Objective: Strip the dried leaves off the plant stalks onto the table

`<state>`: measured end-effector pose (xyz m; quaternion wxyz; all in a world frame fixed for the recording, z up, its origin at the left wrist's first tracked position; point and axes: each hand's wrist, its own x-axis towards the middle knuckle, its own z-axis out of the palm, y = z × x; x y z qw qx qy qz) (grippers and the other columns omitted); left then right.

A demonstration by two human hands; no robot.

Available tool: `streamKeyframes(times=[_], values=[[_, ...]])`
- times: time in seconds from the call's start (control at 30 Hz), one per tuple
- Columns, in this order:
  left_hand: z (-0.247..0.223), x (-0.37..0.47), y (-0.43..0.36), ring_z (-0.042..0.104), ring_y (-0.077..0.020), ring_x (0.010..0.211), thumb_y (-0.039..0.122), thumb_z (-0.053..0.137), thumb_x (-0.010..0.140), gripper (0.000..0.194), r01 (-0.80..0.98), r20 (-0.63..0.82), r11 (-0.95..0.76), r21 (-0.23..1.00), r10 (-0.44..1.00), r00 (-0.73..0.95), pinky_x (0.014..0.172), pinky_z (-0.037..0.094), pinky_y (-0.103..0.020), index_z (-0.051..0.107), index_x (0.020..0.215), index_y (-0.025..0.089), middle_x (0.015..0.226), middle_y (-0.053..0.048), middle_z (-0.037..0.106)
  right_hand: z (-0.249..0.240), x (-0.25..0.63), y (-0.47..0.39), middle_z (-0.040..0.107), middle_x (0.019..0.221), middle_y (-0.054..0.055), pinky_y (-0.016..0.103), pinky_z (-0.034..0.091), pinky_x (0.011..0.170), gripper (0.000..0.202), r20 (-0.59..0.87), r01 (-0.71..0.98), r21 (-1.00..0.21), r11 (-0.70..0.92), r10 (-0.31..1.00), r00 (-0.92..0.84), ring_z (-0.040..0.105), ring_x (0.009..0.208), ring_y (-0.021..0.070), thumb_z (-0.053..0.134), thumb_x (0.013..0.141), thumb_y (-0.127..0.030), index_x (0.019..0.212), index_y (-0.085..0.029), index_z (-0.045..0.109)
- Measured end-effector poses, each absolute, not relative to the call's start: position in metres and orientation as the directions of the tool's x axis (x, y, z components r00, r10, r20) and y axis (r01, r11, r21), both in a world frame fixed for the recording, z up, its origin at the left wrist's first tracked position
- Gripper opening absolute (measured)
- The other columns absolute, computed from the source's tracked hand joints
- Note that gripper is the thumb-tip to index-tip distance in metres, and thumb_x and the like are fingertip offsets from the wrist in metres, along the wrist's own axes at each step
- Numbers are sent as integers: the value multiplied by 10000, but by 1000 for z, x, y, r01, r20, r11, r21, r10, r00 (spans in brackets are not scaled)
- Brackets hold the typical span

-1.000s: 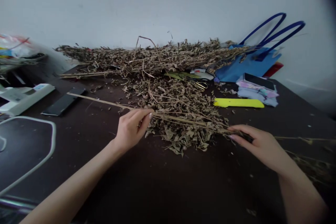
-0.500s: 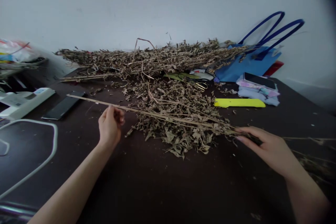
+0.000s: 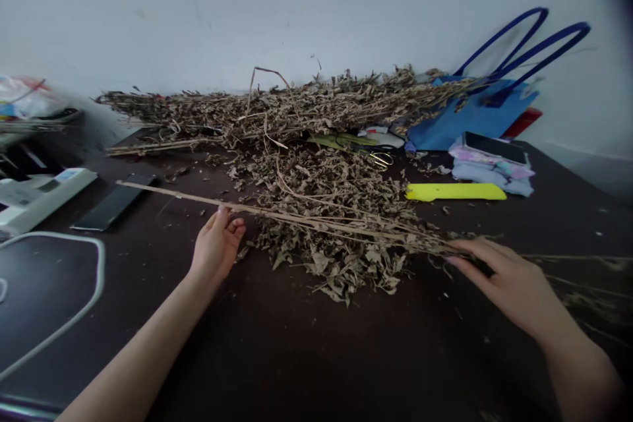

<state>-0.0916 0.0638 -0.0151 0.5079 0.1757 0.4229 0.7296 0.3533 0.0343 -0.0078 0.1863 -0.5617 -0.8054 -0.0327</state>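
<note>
A long, thin dried plant stem (image 3: 171,194) slants across the front of the leaf pile. My left hand (image 3: 216,247) pinches it with thumb and forefinger, short of its left end; the other fingers curl loosely below. At the right, the thumb and fingers of my right hand (image 3: 507,273) close round several dried stems (image 3: 395,236), whose far ends pass under the palm out of sight. Beneath the stems lies a heap of crumpled, grey-brown dried leaves (image 3: 341,260).
A long bundle of dried plants (image 3: 297,105) lies along the wall. Scissors (image 3: 380,159), a yellow strip (image 3: 455,192), a phone on folded cloth (image 3: 494,168) and a blue bag (image 3: 469,115) stand to the right. At left are a dark flat slab (image 3: 113,204), a power strip (image 3: 54,194) and a white cable (image 3: 101,264).
My left hand has slid a little to the right along the stem, and its lower fingers have loosened. My right hand keeps its hold. The view has shifted slightly.
</note>
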Motion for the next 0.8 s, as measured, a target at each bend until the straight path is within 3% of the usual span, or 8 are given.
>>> streamKeyframes(times=[0.13,0.27,0.37,0.53,0.67,0.8], values=[[-16,-92,64,550,-60,542,160,540,845,97,-604,-179,-115,789,897,-404,521,476,-154,626,814,129,680,-7,603,-3,342,36,563,1116,89,483,414,873,505,396,908,-119,403,858,-329,528,1021,299,454,835,-540,1239,-236,467],[-13,-86,61,565,-71,562,142,570,820,77,-615,-191,-82,784,911,-365,528,486,-152,643,809,118,666,-14,596,12,311,28,483,1249,81,468,339,1001,480,561,867,-155,473,765,-317,463,1146,278,538,839,-350,1294,-251,420],[-12,-81,58,574,-78,577,149,609,790,46,-610,-183,-70,789,922,-341,535,490,-156,647,793,123,666,-10,592,19,285,25,492,1243,68,446,358,1004,432,596,829,-170,533,725,-344,474,1144,257,537,840,-234,1262,-260,449],[-12,-75,54,578,-91,577,204,636,769,95,-533,-138,-61,844,935,-326,533,483,-181,639,831,132,684,-13,607,24,253,34,498,1235,81,423,365,1005,390,533,757,-111,644,681,-502,451,1163,238,512,854,-198,1240,-222,461],[-13,-72,52,584,-104,577,254,611,788,148,-482,-104,-45,875,955,-279,555,483,-207,639,830,115,694,-30,626,21,248,48,524,1196,93,443,394,944,357,404,809,-67,584,757,-513,459,1128,252,456,891,-279,1240,-206,462],[-14,-69,51,598,-124,599,291,584,806,203,-471,-114,0,882,970,-213,566,483,-230,647,844,102,712,-54,642,6,257,56,586,1062,90,443,422,861,304,393,851,-68,521,798,-457,509,1022,256,429,901,-317,1164,-197,523]])
